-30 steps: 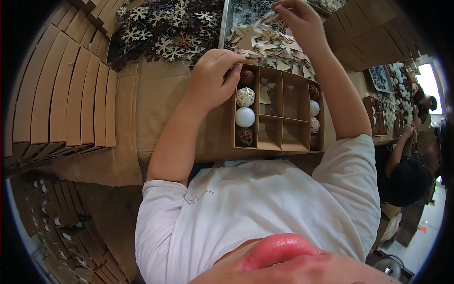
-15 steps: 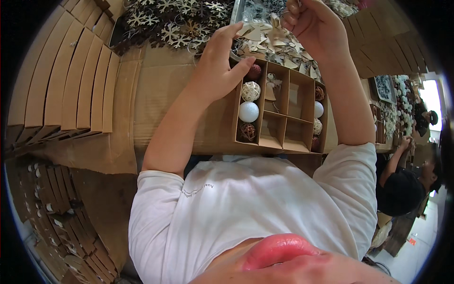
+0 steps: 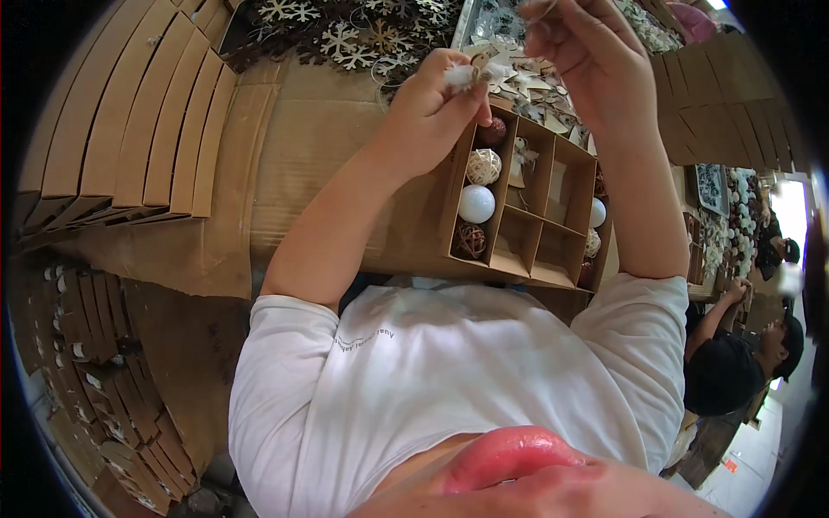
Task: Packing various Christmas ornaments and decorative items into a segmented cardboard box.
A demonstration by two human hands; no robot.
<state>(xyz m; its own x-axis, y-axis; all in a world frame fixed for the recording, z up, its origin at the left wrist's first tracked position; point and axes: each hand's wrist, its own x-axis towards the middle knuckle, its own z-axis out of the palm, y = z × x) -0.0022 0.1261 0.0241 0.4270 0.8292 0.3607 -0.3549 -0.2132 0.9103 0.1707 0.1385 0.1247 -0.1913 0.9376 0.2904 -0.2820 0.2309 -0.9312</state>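
Note:
My left hand (image 3: 436,112) is closed round a small wooden angel ornament (image 3: 480,67) with white fluffy wings, above the upper left corner of a divided cardboard box (image 3: 560,274). My right hand (image 3: 596,52) is raised over the far right side of the box, its fingers pinched on what looks like the ornament's thin string (image 3: 542,10). In the box's left column lie a dark red ball (image 3: 492,131), a pale woven ball (image 3: 484,167), a white ball (image 3: 477,204) and a brown twig ball (image 3: 470,240). Another angel ornament (image 3: 522,162) lies in a middle compartment.
Beyond the box lies a pile of wooden angel ornaments (image 3: 540,99). Wooden snowflakes (image 3: 341,43) are heaped at the far left of the cardboard-covered table (image 3: 315,164). Cardboard boxes (image 3: 112,112) stand in a row at left. A co-worker in black (image 3: 725,371) is at right.
The angel ornament hung below my right hand; my left hand, open before, has closed on it. The box and table have shifted slightly rightward in view.

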